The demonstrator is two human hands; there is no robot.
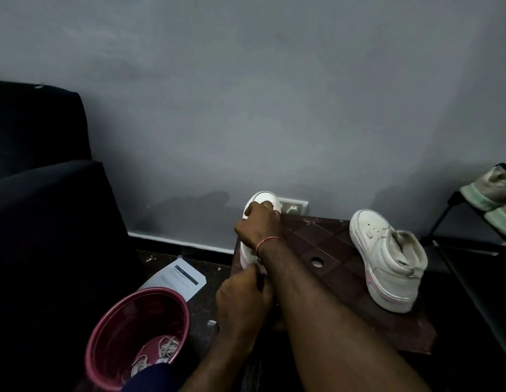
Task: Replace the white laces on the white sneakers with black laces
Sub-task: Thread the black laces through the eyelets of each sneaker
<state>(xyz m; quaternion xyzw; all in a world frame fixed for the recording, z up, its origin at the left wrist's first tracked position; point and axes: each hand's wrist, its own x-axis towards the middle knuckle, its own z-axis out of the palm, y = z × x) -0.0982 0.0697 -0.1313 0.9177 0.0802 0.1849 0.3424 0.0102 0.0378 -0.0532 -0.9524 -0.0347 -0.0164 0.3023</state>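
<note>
Pin sneaker point(263, 197) firmly, right hand point(257, 222) clamped over toe; thread flat with left hand point(240, 298) just below (grasp unclear).

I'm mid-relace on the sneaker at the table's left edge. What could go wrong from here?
1. The held sneaker sits right at the left edge of the brown table. The right hand grips its toe, but a hard tug by the left hand might slide it off toward the pink bucket.
2. The light is dim, so an eyelet could be missed.
3. The second sneaker stands near the right forearm and could be knocked by a wide sweep.
</note>
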